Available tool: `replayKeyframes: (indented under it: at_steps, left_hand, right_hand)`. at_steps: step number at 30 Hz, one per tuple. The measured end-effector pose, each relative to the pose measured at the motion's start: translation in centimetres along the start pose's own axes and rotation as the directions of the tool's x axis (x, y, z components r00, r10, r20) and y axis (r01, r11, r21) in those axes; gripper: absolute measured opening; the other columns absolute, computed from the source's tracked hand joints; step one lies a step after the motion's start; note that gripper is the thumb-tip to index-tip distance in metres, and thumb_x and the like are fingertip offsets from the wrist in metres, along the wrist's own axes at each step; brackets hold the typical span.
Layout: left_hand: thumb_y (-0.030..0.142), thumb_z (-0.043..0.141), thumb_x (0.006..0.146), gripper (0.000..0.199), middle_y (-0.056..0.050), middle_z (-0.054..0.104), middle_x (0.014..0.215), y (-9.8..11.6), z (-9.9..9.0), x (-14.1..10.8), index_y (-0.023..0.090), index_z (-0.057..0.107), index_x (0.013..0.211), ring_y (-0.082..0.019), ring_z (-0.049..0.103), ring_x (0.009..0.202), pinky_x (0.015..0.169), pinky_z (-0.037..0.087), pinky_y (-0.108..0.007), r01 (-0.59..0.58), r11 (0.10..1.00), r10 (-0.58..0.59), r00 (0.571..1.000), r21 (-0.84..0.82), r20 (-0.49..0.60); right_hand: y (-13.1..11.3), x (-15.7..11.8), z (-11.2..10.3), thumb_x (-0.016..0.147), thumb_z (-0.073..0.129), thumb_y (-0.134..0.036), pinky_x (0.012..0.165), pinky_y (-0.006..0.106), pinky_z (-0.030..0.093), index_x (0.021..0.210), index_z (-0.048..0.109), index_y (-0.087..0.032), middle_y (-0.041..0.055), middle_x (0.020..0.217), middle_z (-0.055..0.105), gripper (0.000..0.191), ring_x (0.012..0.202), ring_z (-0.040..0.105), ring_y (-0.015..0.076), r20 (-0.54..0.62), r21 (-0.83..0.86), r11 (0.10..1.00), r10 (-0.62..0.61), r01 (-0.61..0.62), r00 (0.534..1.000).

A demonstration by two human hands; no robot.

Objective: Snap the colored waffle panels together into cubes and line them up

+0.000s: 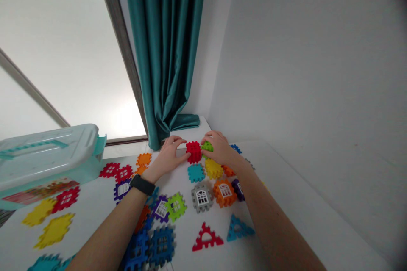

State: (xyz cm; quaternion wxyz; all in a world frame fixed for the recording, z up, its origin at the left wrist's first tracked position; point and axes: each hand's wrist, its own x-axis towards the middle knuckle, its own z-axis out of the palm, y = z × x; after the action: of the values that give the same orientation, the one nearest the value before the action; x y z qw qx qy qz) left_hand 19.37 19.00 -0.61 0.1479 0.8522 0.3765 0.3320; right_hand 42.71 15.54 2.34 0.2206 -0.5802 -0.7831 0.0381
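Observation:
At the far end of the white table, my left hand (171,154) has its thumb and index finger at the left edge of a red square interlocking building tile (193,152). Beside it, my right hand (219,146) grips a lime green building tile (207,147), partly covered by the fingers. The two tiles are side by side; I cannot tell whether their teeth are joined. Just below lie a light blue tile (196,172) and a yellow tile (213,169). Nearer are a grey window tile (202,197) and an orange window tile (225,192).
A mint plastic box (85,165) with a lid stands at the left. A red triangle (207,237) and a blue triangle (239,228) lie near me. Several tiles, including a dark blue one (162,245), spread leftward. A teal curtain (168,51) hangs behind; a wall (302,72) rises right.

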Motion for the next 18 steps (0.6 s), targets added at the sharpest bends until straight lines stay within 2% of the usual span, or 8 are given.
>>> replayKeyframes:
  at_steps: [10, 18]
  left_hand:
    - [0.041, 0.065, 0.087, 0.037, -0.011, 0.057, 0.12, 0.8, -0.8, 0.3, 0.021, 0.065, 0.117, -0.028, 0.055, 0.116, 0.105, 0.045, -0.048, -0.016, 1.0, 0.015, 1.0, 0.02, 0.005]
    - [0.036, 0.06, 0.091, 0.03, -0.011, 0.059, 0.118, 2.8, -2.4, 0.0, 0.018, 0.066, 0.114, -0.027, 0.056, 0.114, 0.105, 0.045, -0.047, -0.045, 0.999, 0.045, 0.999, 0.022, -0.014]
  right_hand:
    - [-0.5, -0.3, -0.6, 0.084, 0.065, -0.029, 0.1, 0.044, 0.039, 0.103, 0.067, -0.023, 0.0093, 0.119, 0.059, 0.019, 0.115, 0.051, 0.0276, -0.009, -0.013, 0.999, -0.039, 0.038, 0.999]
    - [-2.9, -1.5, -1.4, 0.088, 0.061, -0.028, 0.102, 0.043, 0.038, 0.109, 0.064, -0.021, 0.0105, 0.122, 0.058, 0.022, 0.116, 0.05, 0.0267, -0.02, -0.033, 0.997, -0.064, 0.063, 0.998]
